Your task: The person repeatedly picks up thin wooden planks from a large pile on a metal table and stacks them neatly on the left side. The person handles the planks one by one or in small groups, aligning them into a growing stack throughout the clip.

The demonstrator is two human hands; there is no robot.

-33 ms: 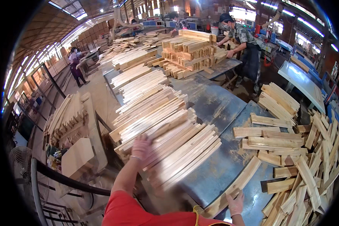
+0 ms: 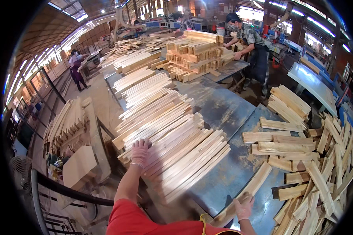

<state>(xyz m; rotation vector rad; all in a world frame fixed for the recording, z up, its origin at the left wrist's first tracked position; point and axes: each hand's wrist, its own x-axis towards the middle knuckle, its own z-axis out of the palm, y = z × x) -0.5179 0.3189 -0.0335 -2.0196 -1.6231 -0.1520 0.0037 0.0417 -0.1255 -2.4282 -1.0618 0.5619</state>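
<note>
Left hand [image 2: 140, 152]: grip open, palm down at the wood strips' [image 2: 196, 160] ends, probably steadying them. Right hand [image 2: 244, 206]: grip curled on board [image 2: 258, 179], likely controlling it against surface [image 2: 223, 102].

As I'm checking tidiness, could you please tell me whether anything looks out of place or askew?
Yes: the jumbled heap of pale wooden slats at right lies crisscrossed at many angles, unlike the orderly row of pale wooden strips left of it. Tan, dust-like patches mark the blue-grey metal tabletop.
</note>
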